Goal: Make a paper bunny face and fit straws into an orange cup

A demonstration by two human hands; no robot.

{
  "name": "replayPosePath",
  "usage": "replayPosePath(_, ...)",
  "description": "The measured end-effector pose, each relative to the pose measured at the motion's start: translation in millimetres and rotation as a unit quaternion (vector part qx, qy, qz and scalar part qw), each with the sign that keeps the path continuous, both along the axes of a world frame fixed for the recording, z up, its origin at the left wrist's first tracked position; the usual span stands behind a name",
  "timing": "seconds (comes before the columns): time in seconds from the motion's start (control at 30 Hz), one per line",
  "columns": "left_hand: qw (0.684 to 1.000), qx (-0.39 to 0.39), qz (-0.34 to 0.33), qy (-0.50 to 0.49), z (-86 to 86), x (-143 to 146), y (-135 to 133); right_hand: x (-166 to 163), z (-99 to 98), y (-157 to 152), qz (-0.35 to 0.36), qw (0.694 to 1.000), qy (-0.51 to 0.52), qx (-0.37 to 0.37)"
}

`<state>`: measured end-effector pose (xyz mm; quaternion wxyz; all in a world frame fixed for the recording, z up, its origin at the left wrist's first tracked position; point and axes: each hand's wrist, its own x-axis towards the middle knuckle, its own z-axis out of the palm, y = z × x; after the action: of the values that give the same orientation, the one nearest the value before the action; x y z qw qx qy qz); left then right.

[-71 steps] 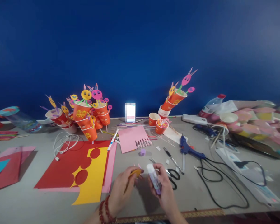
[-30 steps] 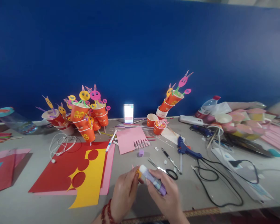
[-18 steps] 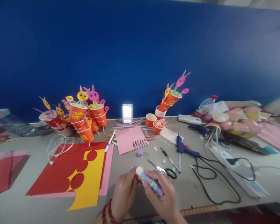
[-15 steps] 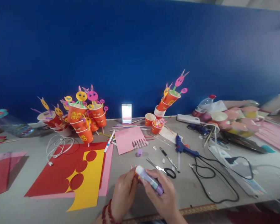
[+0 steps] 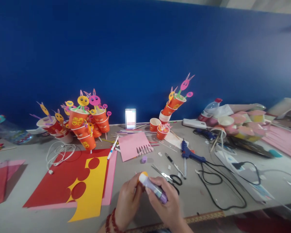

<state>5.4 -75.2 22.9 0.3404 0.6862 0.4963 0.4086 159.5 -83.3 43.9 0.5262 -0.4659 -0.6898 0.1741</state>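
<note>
My right hand [image 5: 168, 207] is closed round a glue stick [image 5: 152, 188] with a purple body and a white tip that points up and left. My left hand [image 5: 128, 202], with a red bead bracelet on the wrist, pinches a small yellow paper piece [image 5: 138, 176] right against the glue tip. Both hands hover low over the grey table [image 5: 199, 194] near its front edge. Most of the yellow piece is hidden by my fingers.
Scissors [image 5: 171, 177] lie just right of the hands, then a pen [image 5: 174, 164] and a blue glue gun [image 5: 190, 154] with its black cord. Red and yellow sheets [image 5: 70, 181] lie left. Orange paper cups with paper bunnies [image 5: 87, 119] stand at the back.
The glue stick has tilted from upright to slanting left, and its tip has come against the yellow piece in my left hand. The view has drifted slightly to the right.
</note>
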Motion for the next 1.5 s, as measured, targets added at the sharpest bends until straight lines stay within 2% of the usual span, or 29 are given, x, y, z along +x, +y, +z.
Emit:
replayPosePath(0.1,1.000,-0.007,-0.001,0.004,-0.9,1,0,-1,-0.9,0,-0.021,1.000,0.007,-0.001)
replayPosePath(0.23,1.000,0.002,0.002,0.001,-2.4,1,0,-3,-1.5,0,0.001,1.000,0.012,0.009)
replayPosePath(0.43,1.000,-0.005,-0.005,0.001,0.1,2,1,-2,0.1,1,-0.007,0.999,0.034,-0.027)
replayPosePath(0.7,1.000,0.013,0.014,0.011,-7.3,3,-1,-4,2.2,0,-0.004,0.999,0.045,-0.026)
replayPosePath(0.9,1.000,-0.019,-0.016,-0.007,3.9,5,-1,-1,4.1,2,-0.034,0.997,0.052,-0.037)
replayPosePath(1.0,1.000,0.002,0.002,-0.016,6.9,5,-1,0,2.1,0,-0.023,0.998,0.050,-0.037)
replayPosePath(1.17,1.000,-0.002,-0.012,-0.018,4.1,4,0,1,-5.4,0,-0.042,0.998,0.044,-0.025)
replayPosePath(1.27,1.000,0.009,0.005,-0.010,2.7,5,0,2,-8.5,0,-0.030,0.998,0.041,-0.031)
replayPosePath(1.5,1.000,0.025,0.016,0.000,-3.3,6,0,1,-5.6,0,-0.036,0.998,0.045,-0.026)
